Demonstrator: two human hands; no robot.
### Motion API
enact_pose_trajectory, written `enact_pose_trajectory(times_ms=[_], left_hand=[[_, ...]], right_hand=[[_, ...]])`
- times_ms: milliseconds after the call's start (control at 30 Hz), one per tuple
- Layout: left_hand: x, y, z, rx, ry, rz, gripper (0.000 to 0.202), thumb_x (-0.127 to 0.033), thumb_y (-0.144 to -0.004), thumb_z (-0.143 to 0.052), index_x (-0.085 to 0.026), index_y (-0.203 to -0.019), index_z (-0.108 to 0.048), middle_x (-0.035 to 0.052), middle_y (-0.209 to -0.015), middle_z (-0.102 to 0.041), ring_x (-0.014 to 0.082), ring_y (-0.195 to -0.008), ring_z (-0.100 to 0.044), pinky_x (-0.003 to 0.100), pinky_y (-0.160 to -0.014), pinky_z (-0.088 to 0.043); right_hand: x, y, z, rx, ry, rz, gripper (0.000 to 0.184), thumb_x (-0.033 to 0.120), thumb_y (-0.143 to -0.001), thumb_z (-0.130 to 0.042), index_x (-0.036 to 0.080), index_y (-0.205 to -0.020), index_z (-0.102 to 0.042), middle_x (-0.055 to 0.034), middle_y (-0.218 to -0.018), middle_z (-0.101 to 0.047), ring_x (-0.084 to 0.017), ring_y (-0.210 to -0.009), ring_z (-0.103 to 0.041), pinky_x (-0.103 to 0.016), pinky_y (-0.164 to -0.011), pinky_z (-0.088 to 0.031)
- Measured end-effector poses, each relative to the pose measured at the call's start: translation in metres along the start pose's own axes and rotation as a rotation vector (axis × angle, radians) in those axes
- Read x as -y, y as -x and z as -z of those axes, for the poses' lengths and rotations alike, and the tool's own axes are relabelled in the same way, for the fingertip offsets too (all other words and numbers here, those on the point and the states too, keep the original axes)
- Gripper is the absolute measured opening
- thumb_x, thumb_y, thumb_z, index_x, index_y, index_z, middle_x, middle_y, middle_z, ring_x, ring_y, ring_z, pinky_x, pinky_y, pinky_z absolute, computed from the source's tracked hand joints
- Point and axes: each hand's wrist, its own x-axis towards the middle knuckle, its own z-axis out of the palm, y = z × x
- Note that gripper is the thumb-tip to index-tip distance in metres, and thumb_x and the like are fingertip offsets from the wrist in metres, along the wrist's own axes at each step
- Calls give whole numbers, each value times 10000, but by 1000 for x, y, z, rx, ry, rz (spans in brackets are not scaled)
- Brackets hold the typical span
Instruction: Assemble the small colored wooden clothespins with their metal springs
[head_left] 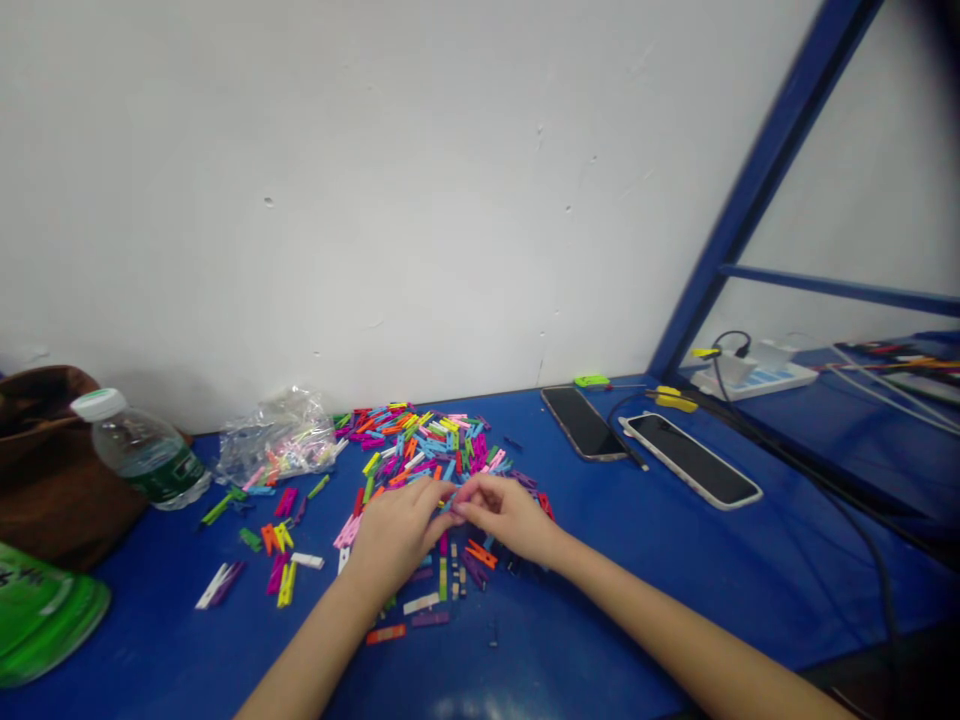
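Blue workbench (600, 620) holds a heap of coloured wooden clothespins (420, 450) at 12 o'clock. Left hand (397, 530) and right hand (506, 515) meet just below it, fingers in a narrow pinch, any held piece hidden. A slipped pinch could knock pins loose and scatter them.

Left hand (396, 532) and right hand (504, 516) together over painted clothespins (424, 450) (many colours) on a blue table (570, 620)

mini wooden clothespins (424, 447) | multicoloured | loose scattered heap | lying flat
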Motion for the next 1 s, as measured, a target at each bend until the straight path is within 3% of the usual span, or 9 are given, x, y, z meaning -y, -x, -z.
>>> enact_pose_trajectory(times_ms=[233, 467, 633, 767, 900, 1000], left_hand=[[2, 2, -5, -79, 16, -42, 187, -288, -822, -424, -196, -945, -531, 19, -891, -649, 144, -769, -609, 220, -630, -446], [2, 3, -4, -215, 4, -68, 170, -287, -817, -441, -198, -891, -566, 19, -851, -660, 136, -724, -617, 219, -617, -456], [3, 4, -6, -309, 51, -85, 192, -263, -817, -446, -193, -951, -564, 30, -914, -661, 133, -799, -616, 218, -703, -467], [2, 3, -7, -304, 40, -85, 206, -255, -820, -441, -188, -977, -556, 33, -933, -656, 137, -819, -614, 224, -716, -470], [1, 2, -4, -293, 34, -39, 216, -270, -824, -428, -184, -970, -562, 36, -886, -663, 137, -769, -622, 219, -672, -477], [0, 1, -2, -283, 46, -18, 220, -272, -821, -435, -179, -979, -557, 37, -884, -660, 135, -772, -619, 211, -663, -476]], right_hand=[[2, 0, 2, 5, -105, 5, 138, 285, -750, -509, 147, -740, -504, 46, -577, -458, -65, -489, -405, -175, -453, -323], [4, 0, 3, 24, -171, -40, 217, 376, -757, -490, 160, -777, -495, 55, -561, -451, -65, -452, -426, -182, -440, -359], [7, 0, 6, 41, -267, -73, 265, 416, -736, -511, 158, -795, -523, 55, -529, -468, -68, -439, -440, -191, -442, -381], [5, 0, 8, 61, -310, -82, 251, 392, -759, -494, 161, -851, -529, 51, -538, -483, -62, -429, -436, -189, -446, -383], [4, 1, 10, 21, -94, -39, 230, 340, -820, -409, 165, -938, -500, 32, -592, -508, -86, -496, -475, -209, -498, -404], [7, 3, 13, -13, 347, 100, 175, 285, -819, -416, 165, -878, -530, -12, -713, -553, -124, -662, -508, -246, -619, -407]])
